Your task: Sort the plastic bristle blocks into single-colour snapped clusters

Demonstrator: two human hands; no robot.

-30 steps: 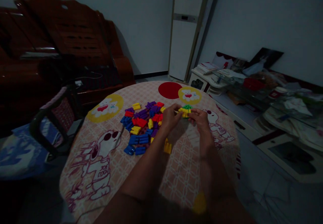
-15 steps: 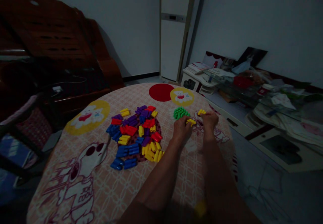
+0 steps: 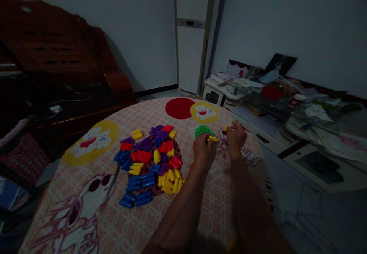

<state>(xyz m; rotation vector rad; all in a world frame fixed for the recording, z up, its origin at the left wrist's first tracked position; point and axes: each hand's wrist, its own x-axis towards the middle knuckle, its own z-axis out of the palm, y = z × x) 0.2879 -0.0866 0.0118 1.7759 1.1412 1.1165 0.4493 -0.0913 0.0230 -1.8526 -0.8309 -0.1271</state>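
Observation:
My left hand (image 3: pixel 203 147) is closed on a yellow toy block (image 3: pixel 212 138), which pokes out on the right past the fingertips. Just beyond it sits a cluster of green knobbly toy pieces (image 3: pixel 204 130); part of it is hidden by the hand. To the right, my right hand (image 3: pixel 236 135) pinches a small yellow toy block (image 3: pixel 226 127), mostly covered by the fingers. Left of both hands lies a spread of building blocks: blue blocks (image 3: pixel 147 180), yellow blocks (image 3: pixel 172 180), red blocks (image 3: pixel 141 156) and purple blocks (image 3: pixel 143 144).
A patterned cloth covers the round table (image 3: pixel 114 227). Behind it on the left stands a wooden bench (image 3: pixel 57 51); a tall white cabinet-like unit (image 3: pixel 190 55) is at the back. A low cabinet (image 3: pixel 304 166) along the right wall carries clutter, including a paper cup (image 3: pixel 296 100).
The right hand has turned, its fingers now covering more of its yellow block. The left hand keeps hold of its block. The view has shifted slightly.

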